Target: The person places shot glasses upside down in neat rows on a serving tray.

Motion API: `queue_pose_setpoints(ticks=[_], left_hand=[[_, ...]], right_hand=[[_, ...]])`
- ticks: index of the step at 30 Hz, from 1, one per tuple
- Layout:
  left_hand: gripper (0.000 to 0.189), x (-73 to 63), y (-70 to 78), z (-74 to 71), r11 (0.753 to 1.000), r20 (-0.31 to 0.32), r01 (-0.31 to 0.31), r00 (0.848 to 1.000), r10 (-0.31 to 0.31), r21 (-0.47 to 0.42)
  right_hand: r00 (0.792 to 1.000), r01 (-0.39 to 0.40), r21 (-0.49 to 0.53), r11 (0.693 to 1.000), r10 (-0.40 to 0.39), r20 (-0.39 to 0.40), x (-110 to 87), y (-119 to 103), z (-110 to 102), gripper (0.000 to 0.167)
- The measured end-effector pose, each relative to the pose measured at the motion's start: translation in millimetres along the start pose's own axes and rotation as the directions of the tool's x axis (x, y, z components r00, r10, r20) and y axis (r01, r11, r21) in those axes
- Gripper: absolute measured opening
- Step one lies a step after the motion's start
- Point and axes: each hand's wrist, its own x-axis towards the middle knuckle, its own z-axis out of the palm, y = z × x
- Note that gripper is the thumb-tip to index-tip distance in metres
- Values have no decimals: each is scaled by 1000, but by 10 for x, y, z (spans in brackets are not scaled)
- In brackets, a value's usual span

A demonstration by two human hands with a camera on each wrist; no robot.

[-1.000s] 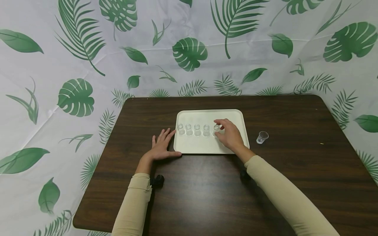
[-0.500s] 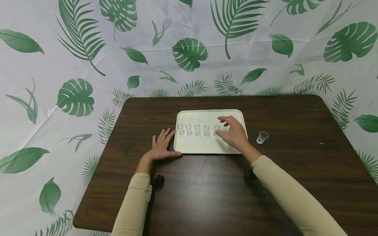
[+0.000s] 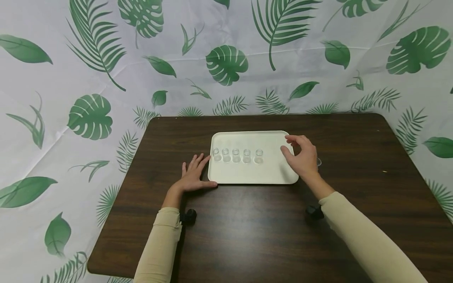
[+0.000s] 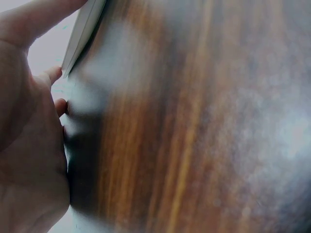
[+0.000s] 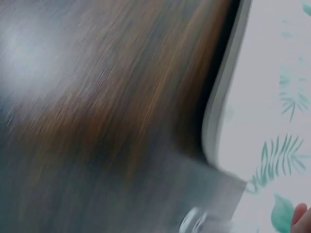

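Observation:
Several small clear plastic cups (image 3: 236, 156) stand in a row, narrow end up, on the cream tray (image 3: 244, 175). The rightmost one (image 3: 259, 157) sits a bit apart from the others. My left hand (image 3: 192, 175) lies spread at the tray's left edge, with fingertip and thumb tip right at the rim. Over the tray's right edge is my right hand (image 3: 302, 157), its fingers loosely curved and nothing between them. A loose clear cup (image 3: 319, 161) on the table is mostly hidden behind that hand; in the right wrist view the cup (image 5: 193, 221) shows blurred at the bottom.
The dark wood-grain table (image 3: 226, 228) has rounded corners and carries the tray near its back half. A white cloth with green leaves (image 3: 226, 65) hangs behind the table and at its sides. A tiny pale speck (image 3: 385, 171) lies on the right of the table.
My right hand has let go of the rightmost cup on the tray and moved right, toward the loose cup, which it now partly covers. My left hand has stayed in place.

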Motion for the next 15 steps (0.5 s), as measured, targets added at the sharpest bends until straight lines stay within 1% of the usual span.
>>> queue_pose_setpoints(ticks=[3, 8, 12, 15], left_hand=[[108, 2, 1, 6, 1000, -3, -3, 1000, 3, 1], [108, -7, 13, -3, 1000, -5, -5, 1000, 5, -5], [107, -13, 25, -9, 1000, -4, -6, 1000, 6, -6], [107, -30, 40, -21, 1000, -11, -7, 1000, 7, -14]], right_hand=[[999, -13, 5, 1000, 13, -29, -17, 90, -132, 28], [999, -31, -14, 999, 31, -39, -66, 290, -378, 32], [996, -83, -52, 995, 83, -13, -150, 448, -565, 39], [989, -140, -104, 985, 144, 37, -218, 557, -669, 47]])
